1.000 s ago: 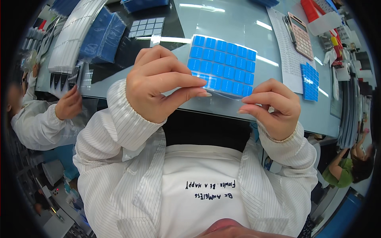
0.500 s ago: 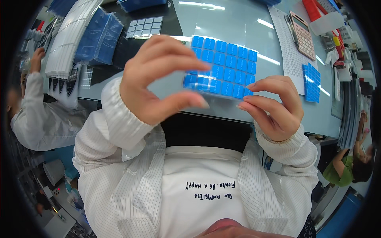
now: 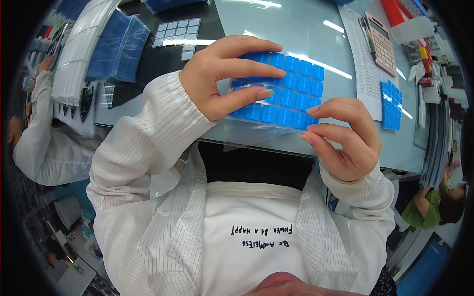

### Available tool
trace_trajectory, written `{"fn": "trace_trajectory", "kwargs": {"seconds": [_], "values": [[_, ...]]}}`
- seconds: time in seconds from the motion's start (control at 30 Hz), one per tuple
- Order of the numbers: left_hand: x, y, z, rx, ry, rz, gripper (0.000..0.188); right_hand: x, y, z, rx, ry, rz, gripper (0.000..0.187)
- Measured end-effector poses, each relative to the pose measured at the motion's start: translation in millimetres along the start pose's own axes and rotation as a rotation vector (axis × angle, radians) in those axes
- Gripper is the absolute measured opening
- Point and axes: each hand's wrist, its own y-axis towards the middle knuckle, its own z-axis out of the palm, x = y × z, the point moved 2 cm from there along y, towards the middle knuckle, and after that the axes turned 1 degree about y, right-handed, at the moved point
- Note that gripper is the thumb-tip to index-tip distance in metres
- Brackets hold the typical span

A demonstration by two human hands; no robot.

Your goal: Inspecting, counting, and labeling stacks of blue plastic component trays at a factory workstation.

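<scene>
A sheet of blue rectangular stickers [image 3: 290, 81] in rows lies on the glass tabletop in front of me. Its lower right corner is pinched between the thumb and fingers of my right hand [image 3: 349, 140]. My left hand [image 3: 212, 79] reaches across the sheet's left part, fingers spread and thumb apart, covering some stickers; whether the fingertips press on it I cannot tell. Below the sheet's near edge a clear film [image 3: 247, 137] shows, hanging past the table edge toward my lap. Whether the film is fixed to the sheet is not visible.
Beyond my left hand, silver-grey squares [image 3: 177, 32] lie on a black surface. Farther left are a blue plastic-wrapped stack [image 3: 118, 49] and white strips [image 3: 74, 54]. To the right are a pink calculator [image 3: 380, 47], a paper list [image 3: 363, 64] and another blue sticker sheet [image 3: 391, 106]. Other people work at both sides.
My left hand has moved right and away from me, over the sheet. The clear film below the sheet now shows more. My right hand keeps its pinch at the corner.
</scene>
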Motion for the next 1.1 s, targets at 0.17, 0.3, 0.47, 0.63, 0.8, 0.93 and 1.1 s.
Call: {"fn": "trace_trajectory", "kwargs": {"seconds": [0.17, 0.3, 0.47, 0.63, 0.8, 0.93, 1.1], "values": [[-1.3, 1.3, -3.5, 0.007, 0.096, 0.077, 0.032, -2.2, 0.3, 2.5, 0.004, 0.051, 0.027, 0.018], [-2.8, 0.1, -5.0, 0.028, 0.172, 0.065, 0.028, -4.5, -0.2, 5.9, 0.035, 0.046, 0.015, 0.020], [-2.0, 0.6, -5.0, 0.030, 0.173, 0.067, 0.020, -3.6, -3.2, 8.3, 0.043, -0.032, -0.055, 0.019], [1.1, -0.9, -4.7, 0.042, 0.137, 0.070, 0.017, -4.9, -2.6, 10.6, 0.041, -0.084, -0.022, 0.018], [5.2, -1.8, -15.9, 0.114, 0.004, -0.021, 0.009, -7.6, 1.3, 11.2, -0.007, -0.022, 0.048, 0.016], [-5.1, 2.6, -24.7, 0.219, -0.100, 0.005, 0.013, -9.9, -1.0, 12.2, -0.024, -0.018, 0.063, 0.014], [-8.2, 2.6, -20.7, 0.243, -0.010, -0.027, 0.016, -12.8, -2.3, 11.5, -0.018, 0.058, 0.097, 0.015]]}}
